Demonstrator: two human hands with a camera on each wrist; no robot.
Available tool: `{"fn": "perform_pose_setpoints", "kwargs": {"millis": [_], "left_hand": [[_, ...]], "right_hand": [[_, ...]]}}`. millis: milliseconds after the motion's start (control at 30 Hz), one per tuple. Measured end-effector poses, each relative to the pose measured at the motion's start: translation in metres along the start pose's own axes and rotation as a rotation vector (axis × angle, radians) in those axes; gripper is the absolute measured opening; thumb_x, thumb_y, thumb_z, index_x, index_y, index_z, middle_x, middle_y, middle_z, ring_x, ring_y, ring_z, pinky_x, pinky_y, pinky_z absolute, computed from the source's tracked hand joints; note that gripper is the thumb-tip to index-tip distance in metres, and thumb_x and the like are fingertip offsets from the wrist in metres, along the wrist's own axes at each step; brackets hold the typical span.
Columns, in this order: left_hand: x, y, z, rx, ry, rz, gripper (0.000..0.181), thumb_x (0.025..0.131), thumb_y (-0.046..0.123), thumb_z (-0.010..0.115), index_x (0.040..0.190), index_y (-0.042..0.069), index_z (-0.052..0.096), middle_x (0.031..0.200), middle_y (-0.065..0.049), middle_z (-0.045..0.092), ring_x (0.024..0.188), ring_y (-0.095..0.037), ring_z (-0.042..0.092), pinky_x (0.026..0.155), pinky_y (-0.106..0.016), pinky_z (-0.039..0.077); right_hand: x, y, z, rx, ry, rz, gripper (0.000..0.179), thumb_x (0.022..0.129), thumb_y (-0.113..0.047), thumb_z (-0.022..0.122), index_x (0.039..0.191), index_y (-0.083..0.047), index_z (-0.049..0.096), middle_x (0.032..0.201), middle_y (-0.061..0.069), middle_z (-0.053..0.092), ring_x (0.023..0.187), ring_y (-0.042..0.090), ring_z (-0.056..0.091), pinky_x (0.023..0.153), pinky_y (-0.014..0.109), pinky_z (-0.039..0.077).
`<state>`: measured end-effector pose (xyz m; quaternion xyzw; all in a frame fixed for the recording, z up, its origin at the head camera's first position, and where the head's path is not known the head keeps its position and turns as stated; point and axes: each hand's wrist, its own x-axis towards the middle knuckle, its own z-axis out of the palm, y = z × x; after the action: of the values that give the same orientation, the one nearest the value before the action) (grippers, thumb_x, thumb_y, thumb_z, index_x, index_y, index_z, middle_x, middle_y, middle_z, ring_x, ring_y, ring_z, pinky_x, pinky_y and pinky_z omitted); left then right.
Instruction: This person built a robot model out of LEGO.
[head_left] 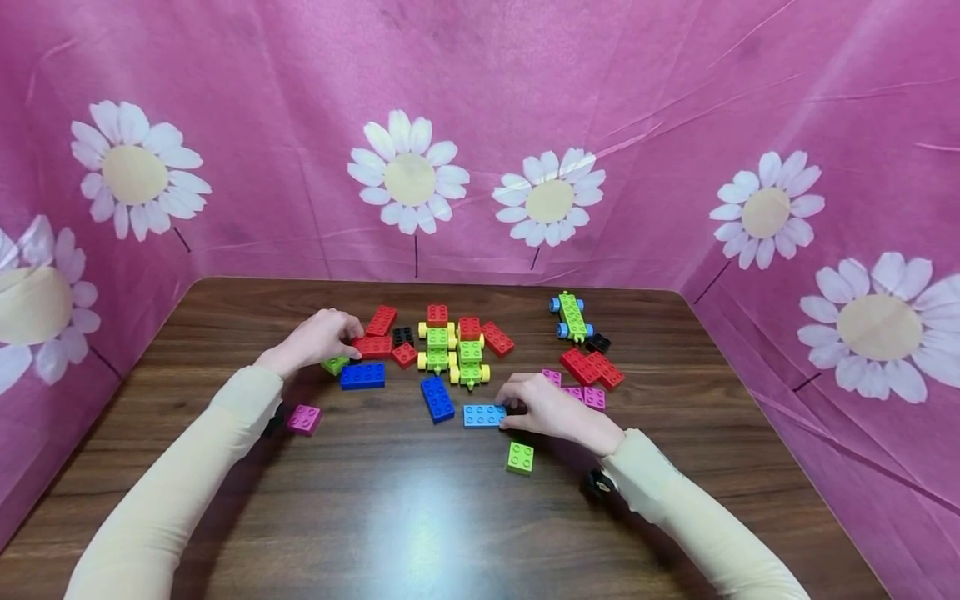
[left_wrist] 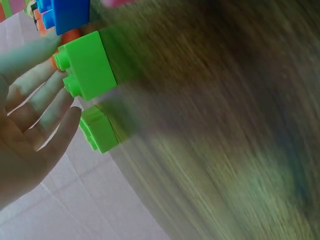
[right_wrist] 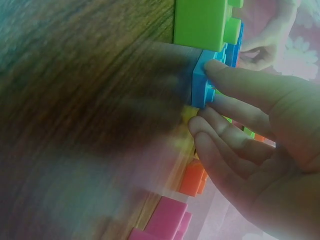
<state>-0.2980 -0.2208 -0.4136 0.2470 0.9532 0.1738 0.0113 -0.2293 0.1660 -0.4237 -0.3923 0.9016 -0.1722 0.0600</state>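
"How does the right hand (head_left: 551, 410) hold up?"

"It pinches the right end of the light-blue eight-stud brick (head_left: 478, 416), just right of a dark-blue brick (head_left: 437, 400). An even squeeze on opposite sides should prevent twisting."

"And the left hand (head_left: 318, 337)?"

"Narrowed at a red brick (head_left: 377, 347); I can't tell whether it grips. Best not nudge the lime brick (head_left: 334, 365) beside it."

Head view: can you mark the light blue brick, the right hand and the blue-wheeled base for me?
Light blue brick (head_left: 482, 416): head view, on its studded top.
Right hand (head_left: 549, 408): head view, on the back of the hand.
Blue-wheeled base (head_left: 572, 317): head view, mid green deck.
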Motion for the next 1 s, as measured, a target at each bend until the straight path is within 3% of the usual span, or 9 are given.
{"fn": "perform_pose_setpoints", "kwargs": {"millis": [300,433,600,767,1000], "left_hand": [[-0.005,-0.001,-0.001,0.012,-0.012,0.002,0.025,0.079,0.019,0.080,0.097,0.003,0.075,0.092,-0.011,0.073,0.082,-0.022,0.065,0.073,-0.040,0.054],[-0.010,0.002,-0.008,0.012,0.003,0.002,0.026,0.079,0.020,0.079,0.099,0.004,0.074,0.095,-0.012,0.071,0.085,-0.022,0.064,0.075,-0.041,0.054],[-0.019,0.013,-0.019,-0.011,0.030,0.050,0.026,0.078,0.018,0.080,0.099,0.003,0.074,0.093,-0.011,0.070,0.082,-0.020,0.065,0.074,-0.040,0.054],[-0.025,0.034,-0.022,-0.035,0.024,0.134,0.026,0.078,0.020,0.081,0.098,0.004,0.074,0.092,-0.007,0.070,0.081,-0.018,0.064,0.074,-0.036,0.054],[-0.028,0.079,-0.005,-0.045,0.018,0.192,0.025,0.079,0.024,0.079,0.099,0.008,0.075,0.094,-0.004,0.070,0.082,-0.017,0.064,0.072,-0.033,0.054]], "right_hand": [[0.001,0.003,0.003,-0.016,0.012,-0.010,0.027,0.083,-0.023,0.080,0.104,-0.007,0.073,0.097,0.005,0.070,0.081,0.012,0.062,0.071,0.020,0.052],[0.002,0.005,0.004,-0.022,0.025,-0.020,0.026,0.083,-0.022,0.081,0.103,-0.007,0.073,0.095,0.005,0.069,0.080,0.010,0.060,0.071,0.020,0.052],[0.002,0.007,0.004,-0.029,0.035,-0.027,0.026,0.082,-0.021,0.081,0.102,-0.006,0.073,0.093,0.005,0.069,0.079,0.009,0.060,0.071,0.020,0.052],[0.001,0.007,0.003,-0.037,0.036,-0.030,0.026,0.082,-0.021,0.081,0.101,-0.006,0.073,0.094,0.005,0.070,0.079,0.009,0.062,0.070,0.020,0.052],[0.001,0.005,0.001,-0.024,0.016,-0.005,0.026,0.083,-0.022,0.080,0.103,-0.006,0.073,0.097,0.006,0.071,0.081,0.010,0.063,0.072,0.020,0.054]]}}
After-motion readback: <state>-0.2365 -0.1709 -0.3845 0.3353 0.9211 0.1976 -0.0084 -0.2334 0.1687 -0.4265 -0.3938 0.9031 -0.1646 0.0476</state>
